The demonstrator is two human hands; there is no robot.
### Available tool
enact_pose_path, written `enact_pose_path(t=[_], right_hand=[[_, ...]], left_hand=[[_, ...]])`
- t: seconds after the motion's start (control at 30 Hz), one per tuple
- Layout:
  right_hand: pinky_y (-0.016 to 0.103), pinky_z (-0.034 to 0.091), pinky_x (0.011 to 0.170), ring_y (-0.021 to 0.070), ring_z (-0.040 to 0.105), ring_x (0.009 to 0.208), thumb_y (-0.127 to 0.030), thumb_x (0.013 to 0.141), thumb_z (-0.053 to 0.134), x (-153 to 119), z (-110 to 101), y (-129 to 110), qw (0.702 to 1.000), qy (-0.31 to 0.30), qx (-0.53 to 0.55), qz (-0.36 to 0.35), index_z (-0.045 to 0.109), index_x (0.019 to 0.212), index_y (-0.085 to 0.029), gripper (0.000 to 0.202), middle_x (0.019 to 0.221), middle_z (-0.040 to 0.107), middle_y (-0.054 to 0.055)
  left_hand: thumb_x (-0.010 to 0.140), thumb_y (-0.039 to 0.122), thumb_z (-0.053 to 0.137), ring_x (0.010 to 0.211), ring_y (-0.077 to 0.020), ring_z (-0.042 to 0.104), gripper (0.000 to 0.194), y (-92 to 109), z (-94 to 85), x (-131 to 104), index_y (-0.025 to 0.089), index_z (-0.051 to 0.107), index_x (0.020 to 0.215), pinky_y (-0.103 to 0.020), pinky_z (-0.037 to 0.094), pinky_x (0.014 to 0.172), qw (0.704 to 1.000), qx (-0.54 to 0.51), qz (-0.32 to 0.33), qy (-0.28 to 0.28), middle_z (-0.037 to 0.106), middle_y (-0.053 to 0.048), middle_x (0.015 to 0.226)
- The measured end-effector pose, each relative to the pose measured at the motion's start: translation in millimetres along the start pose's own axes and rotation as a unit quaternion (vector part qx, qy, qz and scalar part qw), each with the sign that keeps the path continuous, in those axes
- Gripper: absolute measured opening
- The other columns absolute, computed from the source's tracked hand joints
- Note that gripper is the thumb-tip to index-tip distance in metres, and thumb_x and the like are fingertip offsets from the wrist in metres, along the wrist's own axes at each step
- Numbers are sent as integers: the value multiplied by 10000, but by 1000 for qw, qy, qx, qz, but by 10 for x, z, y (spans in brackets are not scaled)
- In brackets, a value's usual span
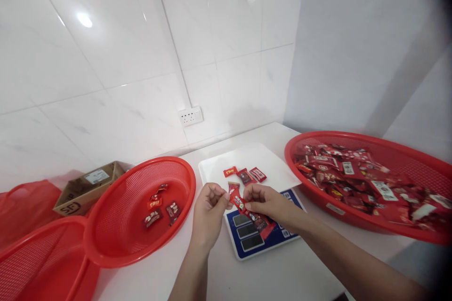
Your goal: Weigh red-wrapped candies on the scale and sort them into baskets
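Note:
My left hand [212, 209] is closed, with thumb and forefinger pinching one end of a small red snack packet [237, 199]. Fingers of my right hand [266, 201] are closed on the packet's other side. Just below, a darker red packet [260, 225] shows over the blue panel of a digital scale [243, 250]; whether my right hand also holds it, I cannot tell. On the scale's white platform [212, 164], past my fingers, lie an orange-red packet [230, 171], a dark red packet [246, 177] and another red packet [258, 174].
At right stands a big red basket [353, 136] heaped with red packets [353, 174]. A red basket [116, 225] on the left holds several packets. Beside it are another red basket [42, 273], a cardboard box [90, 186] and a red bag [30, 209]. A tiled wall with a socket [191, 116] rises behind.

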State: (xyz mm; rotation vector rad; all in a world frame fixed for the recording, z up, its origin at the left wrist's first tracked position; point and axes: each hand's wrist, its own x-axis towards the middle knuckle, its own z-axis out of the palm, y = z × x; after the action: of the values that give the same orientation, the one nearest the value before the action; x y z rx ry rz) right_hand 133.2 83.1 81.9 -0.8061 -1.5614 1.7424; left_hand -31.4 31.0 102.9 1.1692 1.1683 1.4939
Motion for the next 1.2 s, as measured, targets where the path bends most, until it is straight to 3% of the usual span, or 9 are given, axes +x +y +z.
enact_pose_path(t=[0.27, 0.4, 0.57, 0.67, 0.77, 0.87, 0.97, 1.2], right_hand=[[219, 361, 546, 90, 491, 605, -284, 683, 710, -29, -9, 43, 1000, -12, 14, 14, 535, 740, -195, 204, 647, 548, -55], [225, 378, 556, 97, 501, 622, -312, 661, 735, -37, 30, 47, 999, 19, 31, 8, 540, 744, -193, 243, 671, 568, -48], [222, 375, 567, 85, 489, 612, -348, 686, 735, -24, 85, 82, 997, 49, 60, -27, 534, 770, -195, 266, 682, 554, -57], [239, 393, 609, 105, 524, 668, -371, 704, 723, -30, 78, 85, 998, 38, 36, -32, 559, 828, -193, 271, 732, 591, -34], [262, 411, 663, 125, 549, 717, -410, 707, 708, -41, 51, 38, 998, 50, 12, -30, 589, 927, -193, 331, 779, 619, -17], [258, 393, 621, 120, 518, 653, -435, 714, 682, -43, 24, -25, 997, 36, -50, -35, 634, 816, -178, 281, 702, 596, -24], [240, 331, 528, 94, 431, 544, -461, 719, 662, -40, 7, -46, 994, 47, -90, -29, 597, 665, -169, 303, 578, 506, -50], [207, 273, 476, 62, 376, 496, -478, 695, 684, -47, 22, -20, 999, 40, -29, 18, 540, 663, -169, 343, 556, 478, -65]], left_hand=[[749, 225, 632, 588, -80, 543, 180, -30, 13, 7, 202, 454, 742, -224, 436, 620, 1000, 3, 3, -1, 543, 64, 642], [781, 288, 615, 646, -89, 555, 148, -52, -6, 9, 207, 503, 834, -234, 468, 636, 1000, 15, 2, -14, 546, 49, 719], [758, 285, 658, 849, -154, 588, 312, -75, 10, -12, 226, 528, 1035, -294, 483, 738, 994, 29, -9, -109, 611, -21, 940], [774, 242, 626, 852, -154, 576, 232, -64, 13, -16, 212, 549, 991, -293, 447, 776, 993, 45, -9, -106, 635, -24, 914], [770, 220, 614, 762, -133, 547, 268, -40, -2, -16, 215, 559, 1032, -262, 422, 700, 991, 61, -23, -117, 621, -1, 831], [748, 186, 619, 726, -123, 527, 381, -28, -13, -14, 220, 531, 1118, -250, 394, 678, 986, 68, -41, -145, 580, 24, 761], [745, 186, 619, 736, -121, 527, 352, -36, -23, -3, 222, 542, 1087, -255, 392, 704, 991, 61, -29, -118, 566, 29, 759], [744, 223, 617, 670, -115, 511, 276, -61, -52, 16, 221, 534, 1008, -256, 386, 674, 997, 44, -8, -68, 533, 51, 682]])
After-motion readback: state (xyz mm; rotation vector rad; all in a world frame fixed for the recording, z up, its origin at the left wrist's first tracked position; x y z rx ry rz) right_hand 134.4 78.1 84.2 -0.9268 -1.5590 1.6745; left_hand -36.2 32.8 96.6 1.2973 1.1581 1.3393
